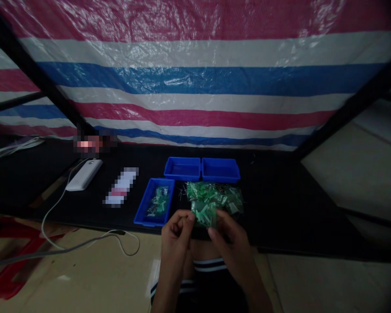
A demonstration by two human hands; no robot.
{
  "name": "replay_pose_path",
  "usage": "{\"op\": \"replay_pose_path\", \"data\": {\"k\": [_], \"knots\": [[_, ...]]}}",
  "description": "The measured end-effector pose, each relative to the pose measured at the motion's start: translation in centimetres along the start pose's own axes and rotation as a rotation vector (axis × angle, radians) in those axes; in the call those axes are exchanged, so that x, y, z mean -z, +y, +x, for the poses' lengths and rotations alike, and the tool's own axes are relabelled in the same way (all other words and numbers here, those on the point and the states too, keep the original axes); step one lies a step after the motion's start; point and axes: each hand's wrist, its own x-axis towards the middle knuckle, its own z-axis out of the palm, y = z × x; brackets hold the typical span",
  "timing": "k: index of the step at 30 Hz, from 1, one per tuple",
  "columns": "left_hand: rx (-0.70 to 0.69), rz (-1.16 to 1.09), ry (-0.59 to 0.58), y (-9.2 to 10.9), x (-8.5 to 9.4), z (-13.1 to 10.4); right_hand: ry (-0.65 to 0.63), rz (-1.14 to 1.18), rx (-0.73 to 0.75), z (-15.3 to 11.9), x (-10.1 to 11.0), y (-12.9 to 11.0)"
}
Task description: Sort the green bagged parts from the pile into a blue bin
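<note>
Between my two hands is a small clear plastic bag (203, 214) with pale green pieces inside, held above the table's front edge. My left hand (178, 228) pinches its left side between thumb and fingers. On its right side, my right hand (230, 234) grips with thumb and fingers. Just beyond the bag lies a pile of green-tinted bags (215, 193) on the black table. Left of the pile stands a blue tray (171, 201) with similar greenish pieces or bags in it. A few thin pin-like bits (181, 191) lie between tray and pile.
Two more blue trays (182, 175) stand side by side behind the pile. A white power strip (84, 175) with a cable lies at left on the black table (280, 208). Striped plastic sheeting (195, 78) hangs behind. A red stool (9, 261) stands at lower left.
</note>
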Motion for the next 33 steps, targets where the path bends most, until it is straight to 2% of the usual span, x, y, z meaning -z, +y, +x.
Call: {"op": "replay_pose_path", "data": {"k": [5, 10, 14, 17, 20, 24, 27, 31, 33], "knots": [[0.041, -0.014, -0.028, 0.3, 0.1, -0.1, 0.108, 0.106, -0.053, 0.4, -0.5, -0.5], [0.027, -0.134, -0.077, 0.3, 0.0, -0.2, 0.025, 0.166, -0.021, 0.7, 0.6, -0.7], [-0.091, -0.024, -0.067, -0.1, -0.1, -0.1, 0.015, 0.201, 0.061, 0.7, 0.9, -0.3], [-0.146, -0.035, -0.052, -0.1, -0.4, -0.2, 0.061, 0.222, 0.022, 0.7, 0.4, 0.1], [-0.171, -0.038, -0.004, -0.2, -0.4, -0.2, 0.051, 0.283, -0.032, 0.6, 0.0, 0.5], [-0.111, 0.023, -0.037, -0.6, 0.1, 0.1, 0.009, 0.225, -0.05, 0.6, 0.1, 1.3], [-0.104, 0.088, -0.077, -0.8, 0.6, 0.3, 0.035, 0.14, 0.004, 0.8, 0.5, 1.5], [-0.22, 0.123, -0.1, -0.3, 0.7, 0.1, 0.043, 0.161, 0.165, 1.1, 0.7, 1.1], [-0.239, 0.094, -0.108, -0.1, 0.6, 0.0, 0.07, 0.166, 0.201, 1.2, 0.7, 0.9]]}}
